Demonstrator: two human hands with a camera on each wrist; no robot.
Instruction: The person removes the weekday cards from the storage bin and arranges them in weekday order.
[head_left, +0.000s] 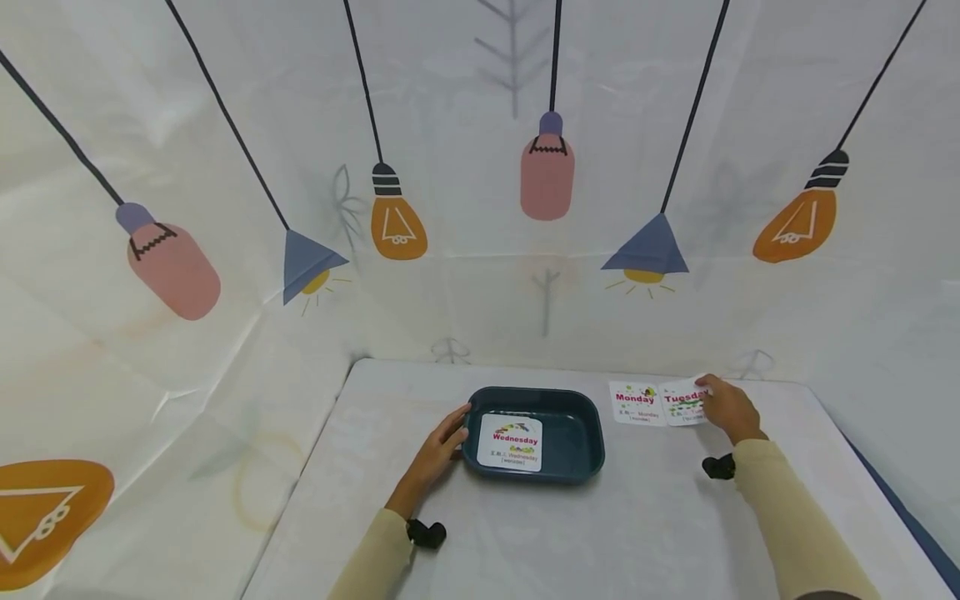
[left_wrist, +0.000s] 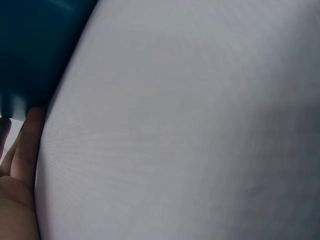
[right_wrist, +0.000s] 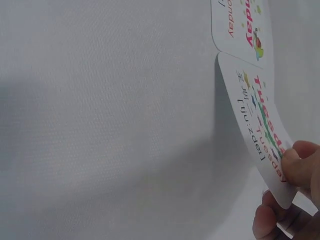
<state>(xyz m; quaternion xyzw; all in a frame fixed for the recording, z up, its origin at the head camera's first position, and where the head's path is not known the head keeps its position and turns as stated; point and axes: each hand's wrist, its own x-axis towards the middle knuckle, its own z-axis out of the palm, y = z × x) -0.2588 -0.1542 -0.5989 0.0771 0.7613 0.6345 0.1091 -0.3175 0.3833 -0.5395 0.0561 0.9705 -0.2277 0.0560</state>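
Note:
My right hand (head_left: 731, 408) pinches the right edge of the white Tuesday card (head_left: 678, 408) between thumb and fingers. In the right wrist view the Tuesday card (right_wrist: 255, 122) tilts, its held end raised off the table and its other end meeting the Monday card (right_wrist: 242, 32). The Monday card (head_left: 636, 403) lies to its left in the head view. Fairly straight fingers of my left hand (head_left: 437, 454) touch the left side of a dark teal tray (head_left: 573, 442). Inside that tray, toward its left, is the Wednesday card (head_left: 510, 442).
A white-covered table (head_left: 637, 533) bears the tray and cards. Behind it and along the left hangs a pale sheet (head_left: 465, 300) printed with lamps and bulbs. A dark blue strip (head_left: 911, 521) shows past the table's right edge.

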